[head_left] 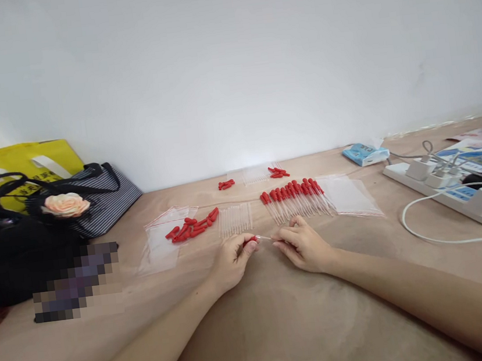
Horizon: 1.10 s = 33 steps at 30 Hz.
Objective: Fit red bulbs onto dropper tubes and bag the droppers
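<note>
My left hand (233,259) pinches a small red rubber bulb (252,240) at the end of a thin clear glass tube (264,237). My right hand (302,245) pinches the other end of that tube. Both hands rest on the tan table top (267,323). Just beyond them lie a pile of loose red bulbs (192,227), a row of bare clear tubes (234,219) and a row of several finished droppers with red bulbs (296,197).
Clear plastic bags (161,243) lie at the left and right (348,195) of the parts. More bulbs (225,184) and tubes sit by the wall. Bags (31,229) stand at the left; a white power strip (457,192) with cables and a tissue pack (365,153) at the right.
</note>
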### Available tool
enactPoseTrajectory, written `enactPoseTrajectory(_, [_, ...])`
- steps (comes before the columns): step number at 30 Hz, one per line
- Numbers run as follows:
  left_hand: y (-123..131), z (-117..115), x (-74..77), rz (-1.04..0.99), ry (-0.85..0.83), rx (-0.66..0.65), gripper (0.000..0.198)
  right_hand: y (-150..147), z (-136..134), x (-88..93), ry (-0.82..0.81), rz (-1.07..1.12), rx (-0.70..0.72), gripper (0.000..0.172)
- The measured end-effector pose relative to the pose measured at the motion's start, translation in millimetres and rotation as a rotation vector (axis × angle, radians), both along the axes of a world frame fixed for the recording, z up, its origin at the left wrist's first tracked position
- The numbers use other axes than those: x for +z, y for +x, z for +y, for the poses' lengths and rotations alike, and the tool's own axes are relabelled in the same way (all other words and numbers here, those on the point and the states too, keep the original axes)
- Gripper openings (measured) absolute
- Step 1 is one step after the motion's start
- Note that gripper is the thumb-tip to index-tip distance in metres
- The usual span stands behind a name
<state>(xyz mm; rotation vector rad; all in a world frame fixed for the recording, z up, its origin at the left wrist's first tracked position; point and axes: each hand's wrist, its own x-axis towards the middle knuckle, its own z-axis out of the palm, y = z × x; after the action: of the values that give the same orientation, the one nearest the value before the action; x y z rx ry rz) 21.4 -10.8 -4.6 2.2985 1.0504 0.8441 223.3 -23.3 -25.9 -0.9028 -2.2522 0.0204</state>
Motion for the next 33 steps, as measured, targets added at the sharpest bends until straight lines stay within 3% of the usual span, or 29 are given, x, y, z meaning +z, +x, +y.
enactPoseTrajectory(7, [-1,-2,1.7,0.081,0.092,0.041,0.016,4,2,0.6,0.015,-0.071,0.049,0.017])
enactPoseTrajectory(18, [-3,-6,0.4,0.202,0.250,-0.077,0.020,8,4,5.4,0.135,-0.182,0.062,0.024])
enactPoseTrajectory(33, [-1,-8,-2.5,0.240,0.313,-0.158,0.019,-3,-2,2.0,-0.005,-0.130,0.068,0.022])
